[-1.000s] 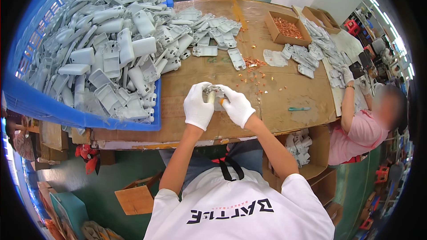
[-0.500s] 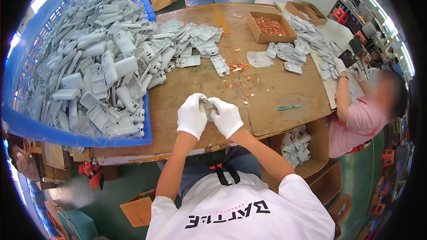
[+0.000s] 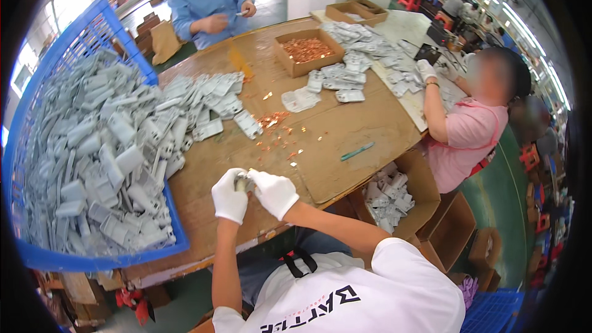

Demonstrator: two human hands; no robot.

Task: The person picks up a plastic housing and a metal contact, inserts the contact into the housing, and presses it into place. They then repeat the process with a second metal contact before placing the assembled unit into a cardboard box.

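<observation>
Head view: your white-gloved left hand [image 3: 230, 198] curled closed around small pale part [image 3: 241, 182], mostly hidden; your white-gloved right hand [image 3: 273, 192], fingertips bunched, gripping it; all right of blue slatted plastic basket [image 3: 92, 263].

The gloves [image 3: 274, 192] look like matt cloth. At left, the basket [image 3: 111, 262] is smooth blue plastic, the casings [image 3: 128, 159] grey plastic. The copper-coloured pieces [image 3: 272, 119] look like shiny metal, the table covering [image 3: 370, 120] like cardboard.

Casings [image 3: 105, 160] in crate [image 3: 92, 263] left, slim tool [image 3: 357, 151] right on table [image 3: 197, 179], box [image 3: 317, 66] behind
</observation>
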